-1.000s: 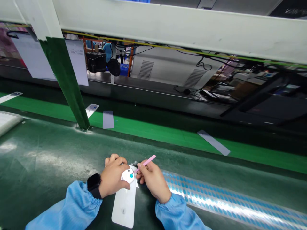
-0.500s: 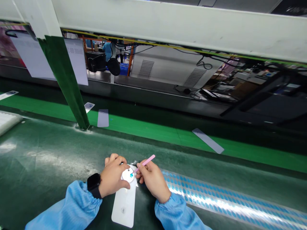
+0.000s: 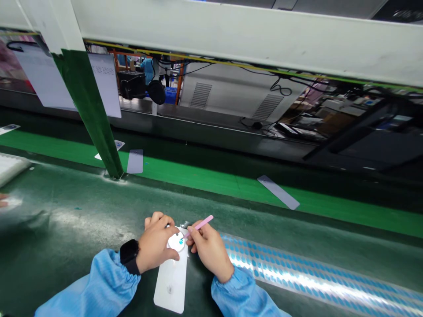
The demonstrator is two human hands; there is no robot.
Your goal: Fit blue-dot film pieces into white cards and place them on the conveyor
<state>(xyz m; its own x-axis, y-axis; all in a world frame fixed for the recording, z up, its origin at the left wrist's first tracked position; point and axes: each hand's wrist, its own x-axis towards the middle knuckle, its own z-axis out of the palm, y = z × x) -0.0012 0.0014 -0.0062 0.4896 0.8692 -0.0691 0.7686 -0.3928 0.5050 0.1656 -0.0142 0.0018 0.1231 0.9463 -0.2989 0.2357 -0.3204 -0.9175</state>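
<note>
A white phone back cover [image 3: 171, 281] lies lengthwise in front of me on the green bench. My left hand [image 3: 157, 241] grips its upper end, thumb and index finger curved around the round white camera ring [image 3: 175, 243]. Between the fingers of my right hand [image 3: 209, 248] is a pair of pink tweezers [image 3: 204, 222], held slantwise. Their tip meets the ring at a small blue sticker [image 3: 181, 241]. Part of the cover's left edge is hidden under my left hand.
A clear sheet with rows of blue round stickers [image 3: 317, 279] lies on the right. Beyond the bench, a green conveyor belt [image 3: 205, 178] carries several flat covers [image 3: 278, 192]. A green post [image 3: 92, 110] stands at left. Another person's hand [image 3: 3, 200] shows at the left edge.
The covers on the belt have shifted left. Another person's hand has come in at the left edge. My right hand and the tweezers have moved only slightly; my left hand stays put.
</note>
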